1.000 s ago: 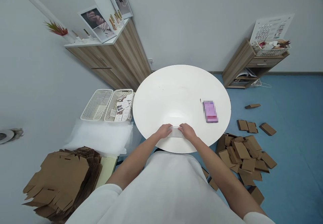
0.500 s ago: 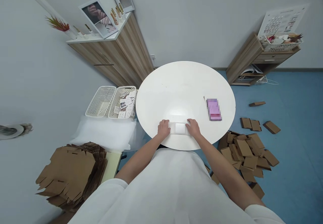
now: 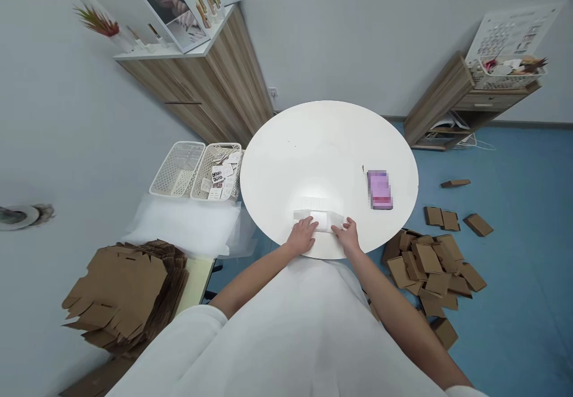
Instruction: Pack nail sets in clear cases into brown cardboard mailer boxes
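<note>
Head view (only view). While the white block [image 3: 319,218] lies on a pale, seemingly translucent sheet [image 3: 303,213] near the bench's near rim, both hands are at it. The bench [image 3: 331,140] is round and white.

Left hand [image 3: 301,237]: fingers spread and laid over the sheet's left half, tips at the block; nothing clenched. Right hand [image 3: 349,234]: thumb and fingers bent at the sheet's right end; from where I stand I cannot tell whether they pinch it.

Risks, my judgement:
- Sheet looks thin and slick. If the left palm lifts or presses unevenly, the block could slide or skew.
- A pull from the right alone could drag the sheet askew or crease it.
- Near rim is close to the white shirt [image 3: 308,325]; a sleeve or a lean could nudge the block off, towards the floor.

Purple item [image 3: 379,190], blurred, lies to the right on the bench, well apart from the right hand; knocking it looks unlikely unless that arm swings wide.
</note>
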### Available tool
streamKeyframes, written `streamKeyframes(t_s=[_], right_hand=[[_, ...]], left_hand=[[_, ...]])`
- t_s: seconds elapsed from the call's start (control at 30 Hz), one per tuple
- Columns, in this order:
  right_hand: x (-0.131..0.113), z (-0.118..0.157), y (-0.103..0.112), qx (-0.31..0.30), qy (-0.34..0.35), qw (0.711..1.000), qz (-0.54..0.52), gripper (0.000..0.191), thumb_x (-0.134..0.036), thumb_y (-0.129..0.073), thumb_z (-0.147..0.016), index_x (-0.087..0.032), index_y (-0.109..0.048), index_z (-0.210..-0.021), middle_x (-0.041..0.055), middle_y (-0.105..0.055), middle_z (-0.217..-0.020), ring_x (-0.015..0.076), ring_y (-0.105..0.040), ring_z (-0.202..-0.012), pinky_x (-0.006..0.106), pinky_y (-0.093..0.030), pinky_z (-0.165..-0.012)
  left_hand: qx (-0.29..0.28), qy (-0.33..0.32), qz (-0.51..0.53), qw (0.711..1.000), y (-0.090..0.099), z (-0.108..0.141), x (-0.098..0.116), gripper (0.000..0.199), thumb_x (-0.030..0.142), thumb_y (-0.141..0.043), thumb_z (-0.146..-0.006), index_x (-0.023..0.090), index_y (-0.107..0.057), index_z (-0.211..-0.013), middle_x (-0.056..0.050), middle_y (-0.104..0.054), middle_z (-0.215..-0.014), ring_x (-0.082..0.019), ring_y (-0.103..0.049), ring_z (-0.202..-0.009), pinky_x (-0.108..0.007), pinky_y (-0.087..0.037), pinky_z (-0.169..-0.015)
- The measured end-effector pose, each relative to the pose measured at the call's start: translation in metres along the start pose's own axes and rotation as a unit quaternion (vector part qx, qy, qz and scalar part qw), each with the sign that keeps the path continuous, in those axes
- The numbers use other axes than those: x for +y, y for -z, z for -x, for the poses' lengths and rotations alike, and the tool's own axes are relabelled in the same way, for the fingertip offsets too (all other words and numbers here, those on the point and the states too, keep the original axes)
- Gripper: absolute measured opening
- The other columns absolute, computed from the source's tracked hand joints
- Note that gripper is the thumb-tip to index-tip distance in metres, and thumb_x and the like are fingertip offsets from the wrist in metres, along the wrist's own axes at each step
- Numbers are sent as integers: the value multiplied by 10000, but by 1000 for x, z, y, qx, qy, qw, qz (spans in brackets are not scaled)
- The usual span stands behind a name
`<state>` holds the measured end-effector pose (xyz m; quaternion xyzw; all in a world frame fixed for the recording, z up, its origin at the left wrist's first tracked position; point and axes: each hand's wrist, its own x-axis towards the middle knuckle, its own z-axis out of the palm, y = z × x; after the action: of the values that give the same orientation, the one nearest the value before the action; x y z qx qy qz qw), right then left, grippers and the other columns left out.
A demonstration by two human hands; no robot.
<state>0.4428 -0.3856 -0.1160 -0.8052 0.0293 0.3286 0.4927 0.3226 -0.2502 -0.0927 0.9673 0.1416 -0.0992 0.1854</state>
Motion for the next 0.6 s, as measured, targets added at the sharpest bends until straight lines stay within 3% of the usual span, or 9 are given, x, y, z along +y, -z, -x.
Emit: streamKeyframes(t_s=[0.23, 0.37, 0.5, 0.6], right_hand=[[-18, -13, -5, 8, -18, 1000, 19, 890, -468, -693, -505, -179, -319, -1259, 116, -488, -1153, 218, -552, -954, 295, -463, -762], [-16, -14, -4, -43, 13, 997, 70, 584, -442, -655, -555, -170, -504, -1049, 92, -569, -1010, 233, -553, -922, 321, -448, -762], [-15, -11, -6, 27, 79, 986, 141, 376, -400, -597, -619, -181, -559, -923, 112, -509, -1063, 269, -452, -1068, 367, -382, -877], [-13, -6, -11, 49, 99, 988, 112, 364, -389, -554, -660, -192, -543, -966, 115, -406, -1169, 236, -453, -1066, 335, -389, -886]], left_hand=[[-5, -10, -23, 1000, 4, 3, 2, 581, 249, -521, -718, 247, -324, -1265, -88, -309, -1350, -275, -327, -1169, -401, -278, -928], [-6, -11, -46, 999, 5, 3, 5, 587, 263, -527, -715, 241, -325, -1266, -93, -307, -1352, -285, -312, -1178, -414, -253, -939], [-7, -14, -59, 998, 5, 3, 6, 598, 267, -528, -707, 235, -321, -1267, -96, -305, -1353, -290, -302, -1181, -416, -250, -932], [-6, -10, -61, 998, 5, 3, 5, 616, 262, -528, -701, 233, -306, -1275, -98, -294, -1359, -288, -306, -1176, -413, -253, -924]])
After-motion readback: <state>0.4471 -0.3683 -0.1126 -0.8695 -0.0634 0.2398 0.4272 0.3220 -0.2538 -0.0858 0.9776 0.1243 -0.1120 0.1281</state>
